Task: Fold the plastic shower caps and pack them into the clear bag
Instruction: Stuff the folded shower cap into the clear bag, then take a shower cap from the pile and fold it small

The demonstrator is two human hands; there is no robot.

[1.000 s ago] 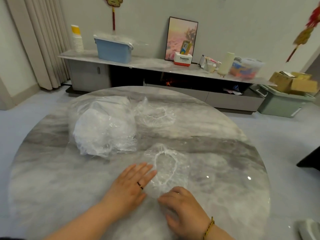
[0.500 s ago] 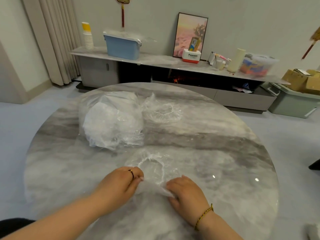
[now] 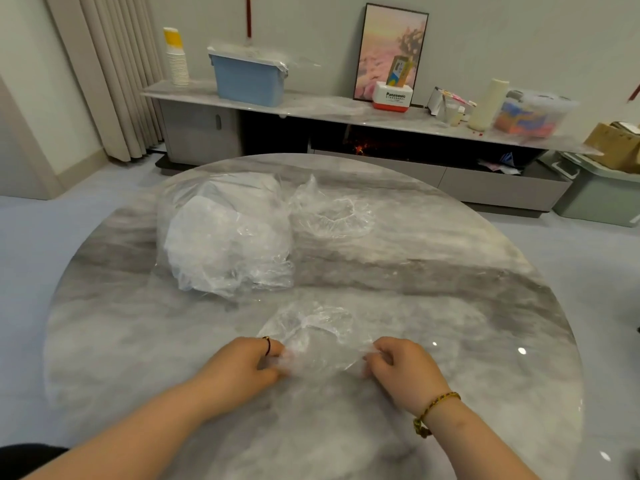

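A clear plastic shower cap (image 3: 317,336) lies spread on the round marble table (image 3: 450,299), close to the near edge. My left hand (image 3: 247,363) pinches its left edge with curled fingers. My right hand (image 3: 398,363) pinches its right edge the same way, so the cap is stretched between them. The clear bag (image 3: 225,237), bulging with white folded caps, lies on the table's far left. Another loose shower cap (image 3: 332,213) sits just right of the bag.
Beyond the table a low grey sideboard (image 3: 311,109) carries a blue bin (image 3: 247,76), stacked paper cups (image 3: 176,57), a framed picture (image 3: 391,50) and a clear box (image 3: 531,112). A green crate (image 3: 599,192) with cardboard boxes stands on the floor at right.
My left hand went from lying flat on the cap to pinching its edge. Both hands have moved apart, spreading the cap wider between them.
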